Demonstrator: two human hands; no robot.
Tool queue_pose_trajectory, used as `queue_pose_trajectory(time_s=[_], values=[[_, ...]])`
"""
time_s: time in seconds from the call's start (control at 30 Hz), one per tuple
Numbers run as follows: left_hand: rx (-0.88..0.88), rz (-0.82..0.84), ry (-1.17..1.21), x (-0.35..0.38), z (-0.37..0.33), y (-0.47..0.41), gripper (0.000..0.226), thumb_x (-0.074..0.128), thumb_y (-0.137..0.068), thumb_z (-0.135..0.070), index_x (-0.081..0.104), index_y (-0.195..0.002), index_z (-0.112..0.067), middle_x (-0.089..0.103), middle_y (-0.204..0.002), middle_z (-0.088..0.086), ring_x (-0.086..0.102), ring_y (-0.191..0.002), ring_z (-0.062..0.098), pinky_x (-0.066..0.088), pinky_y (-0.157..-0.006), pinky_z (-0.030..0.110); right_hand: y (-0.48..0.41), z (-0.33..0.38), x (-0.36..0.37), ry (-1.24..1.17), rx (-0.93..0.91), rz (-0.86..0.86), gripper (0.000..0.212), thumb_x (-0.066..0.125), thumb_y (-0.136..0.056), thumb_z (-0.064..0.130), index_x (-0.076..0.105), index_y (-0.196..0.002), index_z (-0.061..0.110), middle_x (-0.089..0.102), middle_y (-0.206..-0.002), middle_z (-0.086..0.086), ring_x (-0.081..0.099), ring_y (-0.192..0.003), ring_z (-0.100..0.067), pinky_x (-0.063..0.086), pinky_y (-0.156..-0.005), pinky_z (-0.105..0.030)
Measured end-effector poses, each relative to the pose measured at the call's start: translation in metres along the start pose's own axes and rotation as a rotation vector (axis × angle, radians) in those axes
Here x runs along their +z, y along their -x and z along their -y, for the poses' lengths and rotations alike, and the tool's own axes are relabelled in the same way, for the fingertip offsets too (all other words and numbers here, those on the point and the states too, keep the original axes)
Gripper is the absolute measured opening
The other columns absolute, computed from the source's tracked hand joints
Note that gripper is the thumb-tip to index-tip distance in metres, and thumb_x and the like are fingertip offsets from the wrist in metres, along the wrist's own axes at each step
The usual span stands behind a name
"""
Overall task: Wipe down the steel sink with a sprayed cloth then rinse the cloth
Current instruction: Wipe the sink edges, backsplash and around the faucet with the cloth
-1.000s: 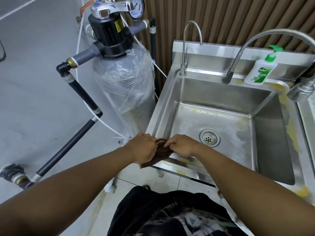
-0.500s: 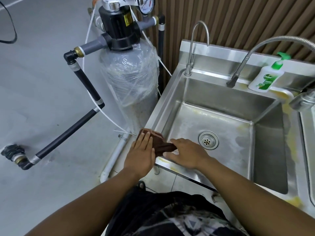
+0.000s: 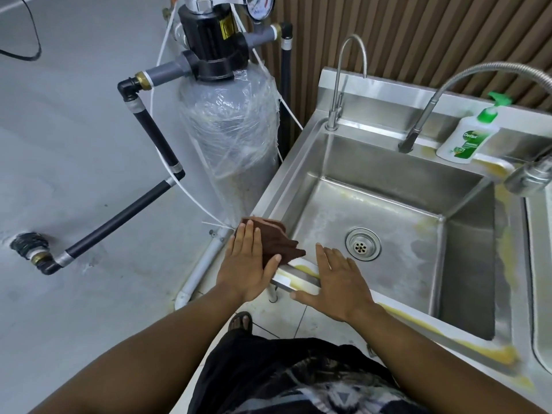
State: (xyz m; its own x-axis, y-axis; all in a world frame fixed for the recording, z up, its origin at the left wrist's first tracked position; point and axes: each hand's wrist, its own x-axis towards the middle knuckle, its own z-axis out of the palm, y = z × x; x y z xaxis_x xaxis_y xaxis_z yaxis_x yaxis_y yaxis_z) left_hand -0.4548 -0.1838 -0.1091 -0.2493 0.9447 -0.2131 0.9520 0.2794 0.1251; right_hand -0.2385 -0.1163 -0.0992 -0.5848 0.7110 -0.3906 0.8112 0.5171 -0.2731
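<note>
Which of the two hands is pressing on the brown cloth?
The left hand, lying flat on the cloth; the right hand lies over the sink front rim instead.

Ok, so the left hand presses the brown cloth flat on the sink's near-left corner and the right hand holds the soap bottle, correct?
No. In the head view the right hand lies flat on the sink's front rim, holding nothing; the soap bottle stands untouched on the back ledge. The left hand does press the brown cloth on that corner.
</note>
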Motion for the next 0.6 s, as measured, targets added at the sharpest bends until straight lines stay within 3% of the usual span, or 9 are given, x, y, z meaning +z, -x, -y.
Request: queue_pose_trajectory(time_s=[0.1,0.2,0.4,0.6], values=[[-0.009,0.017,0.008,0.001,-0.008,0.013,0.114,-0.025,-0.076,-0.078,0.001,-0.159,-0.005,-0.01,-0.167,0.015,-0.018,-0.153,0.027,-0.012,-0.123,0.041,0.002,-0.003,0.007,0.031,-0.021,-0.051,0.13,0.007,-0.059,0.098,-0.006,-0.16,0.016,0.007,-0.168,-0.006,0.002,-0.154,-0.025,0.008,-0.124,-0.047],[-0.012,0.022,0.046,0.003,-0.014,0.024,0.105,-0.011,-0.083,-0.077,0.002,-0.159,-0.004,-0.012,-0.167,0.013,-0.023,-0.151,0.025,-0.017,-0.12,0.039,0.002,-0.004,0.012,0.028,-0.046,-0.098,0.122,0.014,-0.07,0.097,0.003,-0.16,0.015,0.013,-0.167,-0.007,0.007,-0.154,-0.026,0.01,-0.124,-0.047],[-0.001,0.084,0.009,-0.007,-0.008,0.012,0.108,-0.011,-0.08,-0.078,0.002,-0.159,-0.005,-0.012,-0.167,0.014,-0.02,-0.152,0.025,-0.011,-0.123,0.041,0.002,-0.005,0.014,0.04,-0.073,-0.193,0.099,0.028,-0.075,0.09,0.049,-0.139,0.017,0.043,-0.152,-0.009,0.033,-0.144,-0.029,0.027,-0.117,-0.048],[-0.031,0.08,0.051,-0.002,-0.021,0.026,0.105,-0.004,-0.084,-0.078,-0.003,-0.158,-0.004,-0.015,-0.166,0.014,-0.026,-0.151,0.025,-0.016,-0.121,0.041,0.007,-0.005,0.016,0.002,-0.057,-0.21,0.096,0.033,-0.075,0.089,0.053,-0.135,0.017,0.049,-0.147,-0.007,0.045,-0.135,-0.025,0.04,-0.106,-0.04]])
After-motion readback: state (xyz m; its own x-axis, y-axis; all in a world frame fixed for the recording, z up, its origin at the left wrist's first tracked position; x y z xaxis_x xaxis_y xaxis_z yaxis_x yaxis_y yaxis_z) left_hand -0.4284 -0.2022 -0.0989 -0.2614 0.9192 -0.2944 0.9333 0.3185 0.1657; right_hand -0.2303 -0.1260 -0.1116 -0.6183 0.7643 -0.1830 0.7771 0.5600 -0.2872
